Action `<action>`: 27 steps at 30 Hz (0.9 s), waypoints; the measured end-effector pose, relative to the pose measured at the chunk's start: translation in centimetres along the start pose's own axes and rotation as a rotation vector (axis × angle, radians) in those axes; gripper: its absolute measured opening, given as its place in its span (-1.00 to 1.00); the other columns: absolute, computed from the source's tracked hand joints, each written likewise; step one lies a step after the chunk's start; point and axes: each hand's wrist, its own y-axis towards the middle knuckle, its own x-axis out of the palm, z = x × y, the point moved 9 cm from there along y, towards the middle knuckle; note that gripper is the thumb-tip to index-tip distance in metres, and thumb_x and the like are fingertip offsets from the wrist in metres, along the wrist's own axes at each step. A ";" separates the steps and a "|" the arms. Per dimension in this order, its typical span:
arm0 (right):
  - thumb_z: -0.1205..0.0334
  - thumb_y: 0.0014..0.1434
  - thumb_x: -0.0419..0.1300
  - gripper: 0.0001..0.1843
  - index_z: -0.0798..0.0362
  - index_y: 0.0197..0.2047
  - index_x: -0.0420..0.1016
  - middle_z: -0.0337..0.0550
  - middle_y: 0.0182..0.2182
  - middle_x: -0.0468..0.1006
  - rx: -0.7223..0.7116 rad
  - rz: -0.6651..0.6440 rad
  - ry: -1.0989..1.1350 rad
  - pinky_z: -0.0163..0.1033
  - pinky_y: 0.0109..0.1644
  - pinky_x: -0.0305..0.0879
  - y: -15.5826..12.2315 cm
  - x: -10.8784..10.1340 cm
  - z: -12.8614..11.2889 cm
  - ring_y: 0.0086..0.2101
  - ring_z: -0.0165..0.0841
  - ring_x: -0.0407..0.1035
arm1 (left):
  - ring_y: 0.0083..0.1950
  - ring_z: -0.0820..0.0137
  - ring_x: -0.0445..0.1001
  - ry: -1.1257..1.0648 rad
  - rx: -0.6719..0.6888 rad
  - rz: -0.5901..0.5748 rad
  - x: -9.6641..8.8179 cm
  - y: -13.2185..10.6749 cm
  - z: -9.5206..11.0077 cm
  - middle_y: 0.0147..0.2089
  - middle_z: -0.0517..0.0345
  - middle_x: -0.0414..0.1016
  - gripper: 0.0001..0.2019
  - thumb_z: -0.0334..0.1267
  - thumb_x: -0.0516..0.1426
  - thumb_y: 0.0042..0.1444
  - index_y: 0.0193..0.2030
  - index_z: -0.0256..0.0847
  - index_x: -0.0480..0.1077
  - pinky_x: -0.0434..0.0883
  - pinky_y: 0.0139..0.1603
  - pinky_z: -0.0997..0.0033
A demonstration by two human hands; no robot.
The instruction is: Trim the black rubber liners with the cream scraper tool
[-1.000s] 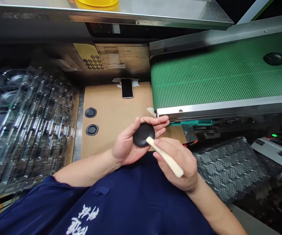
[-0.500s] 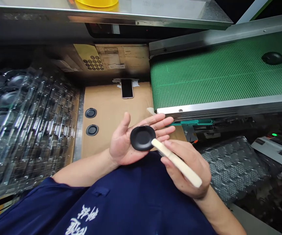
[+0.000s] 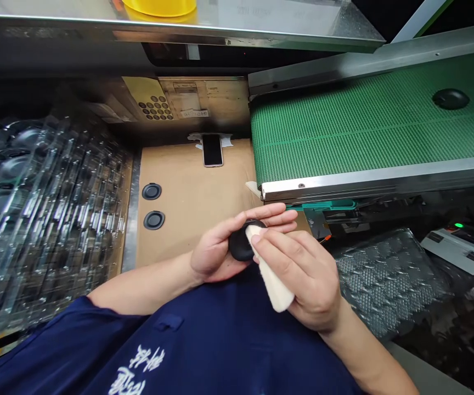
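Observation:
A black round shallow part with a raised rim (image 3: 239, 244) lies in the palm of my left hand (image 3: 216, 249). The thumb now runs along its upper edge, and the fingers stretch out beneath it to the right. Pinched in my right hand (image 3: 303, 274) is a flat cream-coloured soft pad (image 3: 276, 285), whose upper end presses on the inside of the black part. The pad and the right fingers hide the black part's right side.
Two similar black parts (image 3: 152, 191) lie on the cardboard (image 3: 187, 203) at left. A phone (image 3: 213, 151) lies at its back. Stacked clear trays (image 3: 68, 219) stand left. The green conveyor belt (image 3: 344, 126) carries black parts (image 3: 451, 99). A textured clear tray (image 3: 385, 280) is at right.
My right hand has brought the pad down onto the black part and turned it steeper. My left thumb has folded in onto the rim. The belt's parts have shifted slightly left in view.

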 end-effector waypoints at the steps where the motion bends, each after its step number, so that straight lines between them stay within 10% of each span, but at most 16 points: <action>1: 0.48 0.28 0.16 -0.50 0.17 0.28 0.41 0.15 0.13 0.57 0.004 -0.009 0.051 0.10 0.06 0.49 0.0 0.2 0.1 0.04 -0.08 0.46 | 0.51 0.04 0.17 -0.014 -0.032 0.007 -0.1 0.0 -0.3 0.45 -0.12 0.28 -0.48 -0.10 -0.10 0.42 0.37 -0.30 0.33 -0.01 0.55 -0.06; 13: 0.53 0.14 0.33 -0.47 0.18 0.19 0.49 0.03 -0.03 0.64 0.143 0.241 0.096 -0.10 -0.04 0.53 -2.2 -3.0 1.7 -0.06 -0.22 0.54 | 0.49 -0.07 0.19 -0.004 0.028 -0.024 -0.2 0.4 1.3 0.43 -0.18 0.31 -0.26 0.21 -0.22 0.37 0.34 -0.34 0.37 0.02 0.51 -0.17; 27: 0.44 0.25 0.26 -0.52 0.17 0.24 0.41 0.07 0.03 0.61 0.058 -0.114 0.267 -0.10 -0.09 0.49 -1.1 2.1 0.7 -0.14 -0.24 0.53 | 0.47 -0.03 0.23 0.107 0.090 -0.007 -1.0 0.1 1.2 0.43 -0.17 0.31 -0.45 -0.10 0.05 0.28 0.36 -0.26 0.35 0.13 0.47 -0.10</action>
